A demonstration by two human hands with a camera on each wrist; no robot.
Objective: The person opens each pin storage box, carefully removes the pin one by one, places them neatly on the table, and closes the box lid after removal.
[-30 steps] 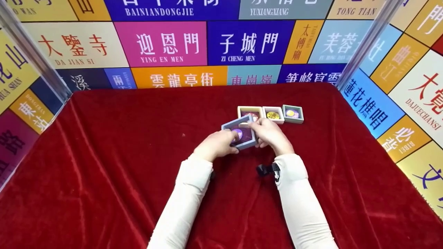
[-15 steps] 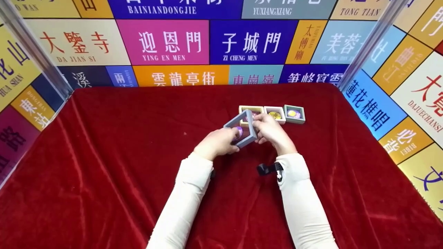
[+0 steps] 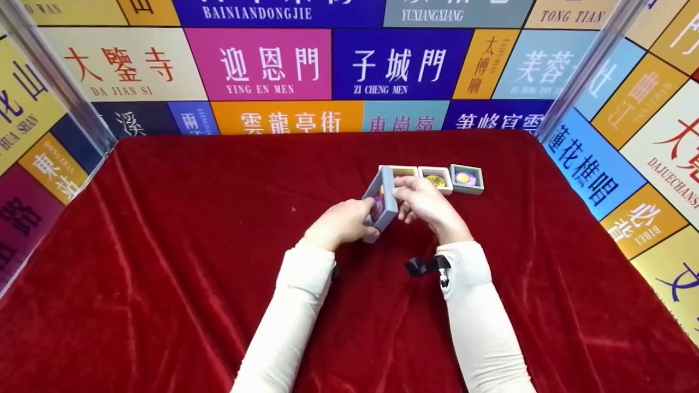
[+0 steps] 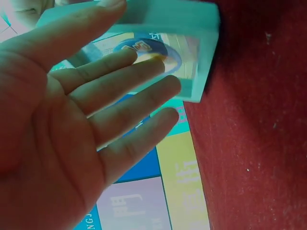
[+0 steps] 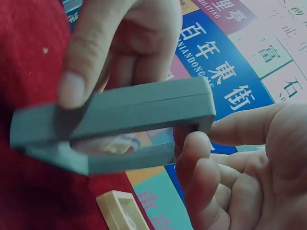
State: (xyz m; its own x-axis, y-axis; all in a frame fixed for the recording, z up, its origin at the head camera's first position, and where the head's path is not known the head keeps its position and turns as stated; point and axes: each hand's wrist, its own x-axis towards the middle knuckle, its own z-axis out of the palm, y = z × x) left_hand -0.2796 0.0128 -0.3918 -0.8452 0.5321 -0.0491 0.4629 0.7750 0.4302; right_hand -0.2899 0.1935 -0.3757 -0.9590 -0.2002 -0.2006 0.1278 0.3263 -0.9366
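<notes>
A grey-blue frame (image 3: 389, 191) is held steeply tilted over the right half of the table, with a purple oval piece (image 3: 378, 206) showing inside it. The left hand (image 3: 343, 222) pinches its left side, the thumb pressed on the rim and the other fingers extended, slightly apart. The right hand (image 3: 431, 207) pinches a corner on its right side, fingers curled. Just beyond, the frame partly hides a pale yellow frame (image 3: 407, 170); to its right come a pinkish-white frame (image 3: 449, 186) and a green frame (image 3: 471, 190), in a row. All three lie on a red cloth (image 3: 218, 262). White sleeves (image 3: 308, 275) reach in from the near side. Colourful lettered panels (image 3: 267, 65) stand along the far, left and right sides.
</notes>
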